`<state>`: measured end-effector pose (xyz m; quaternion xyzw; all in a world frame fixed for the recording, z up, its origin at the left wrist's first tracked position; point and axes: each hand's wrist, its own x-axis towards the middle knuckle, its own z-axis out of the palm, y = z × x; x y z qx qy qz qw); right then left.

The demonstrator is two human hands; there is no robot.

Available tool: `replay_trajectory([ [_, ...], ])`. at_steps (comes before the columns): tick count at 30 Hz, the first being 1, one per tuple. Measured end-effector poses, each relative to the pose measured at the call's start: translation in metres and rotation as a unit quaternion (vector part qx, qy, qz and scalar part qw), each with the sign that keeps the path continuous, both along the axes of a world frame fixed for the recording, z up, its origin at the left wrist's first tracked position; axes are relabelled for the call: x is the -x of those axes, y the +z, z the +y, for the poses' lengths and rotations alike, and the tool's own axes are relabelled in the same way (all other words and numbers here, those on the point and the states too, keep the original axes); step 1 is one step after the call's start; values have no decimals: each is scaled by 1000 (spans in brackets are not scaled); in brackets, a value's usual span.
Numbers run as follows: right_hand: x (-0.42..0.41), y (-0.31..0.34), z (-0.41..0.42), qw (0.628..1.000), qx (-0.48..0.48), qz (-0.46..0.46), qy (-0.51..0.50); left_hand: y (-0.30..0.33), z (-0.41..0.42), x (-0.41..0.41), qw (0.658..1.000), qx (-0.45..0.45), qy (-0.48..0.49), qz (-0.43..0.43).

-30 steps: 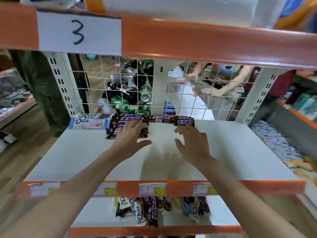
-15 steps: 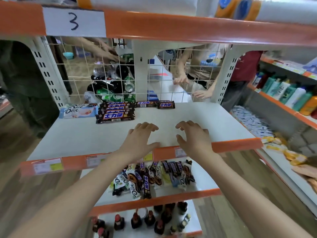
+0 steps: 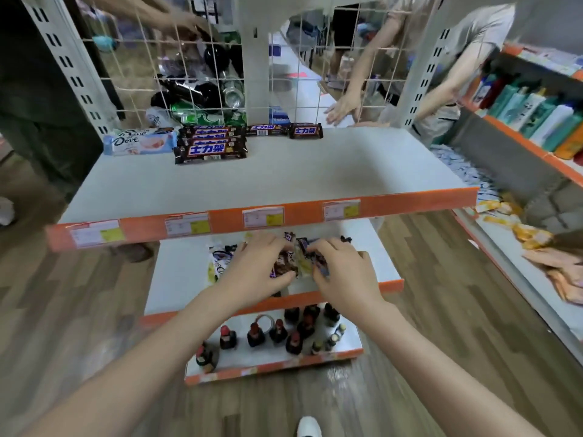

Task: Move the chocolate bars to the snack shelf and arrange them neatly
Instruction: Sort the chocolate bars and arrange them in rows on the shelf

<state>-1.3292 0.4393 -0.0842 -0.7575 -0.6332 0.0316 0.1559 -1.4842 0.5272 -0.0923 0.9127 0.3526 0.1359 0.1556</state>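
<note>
A loose pile of chocolate bars (image 3: 285,263) lies on the middle shelf (image 3: 179,279), under the snack shelf (image 3: 284,175). My left hand (image 3: 255,269) lies curled over the left of the pile, its thumb tucked under dark wrappers. Just to its right, my right hand (image 3: 344,272) pinches the end of a dark blue-and-brown bar (image 3: 318,266). At the back of the snack shelf, a pale blue Dove bar (image 3: 138,141) sits left of a neat stack of brown Snickers bars (image 3: 211,145). Two more Snickers bars (image 3: 285,130) lie in a row to the right.
A wire mesh (image 3: 195,67) closes the back of the shelf, with cans and bottles (image 3: 202,99) behind it. Other people's hands (image 3: 342,107) work beyond the mesh. Small dark bottles (image 3: 277,334) stand on the bottom shelf. Shampoo bottles (image 3: 536,118) fill the right-hand rack.
Both my hands have left the snack shelf, dropped past its orange front edge and landed on the pile of bars on the shelf below. The view has tilted downward.
</note>
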Motion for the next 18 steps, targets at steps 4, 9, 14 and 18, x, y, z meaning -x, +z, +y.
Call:
replay_trajectory([
  [4,8,-18,-6,1000,18,13,11,-19,-5,14,999,32,15,12],
  [9,13,-37,-1,999,43,20,27,-38,-5,22,997,65,44,10],
  [14,12,-54,5,996,71,33,38,-61,-3,27,994,83,67,18],
  [18,10,-72,10,994,87,35,48,-82,-1,30,990,104,88,21],
])
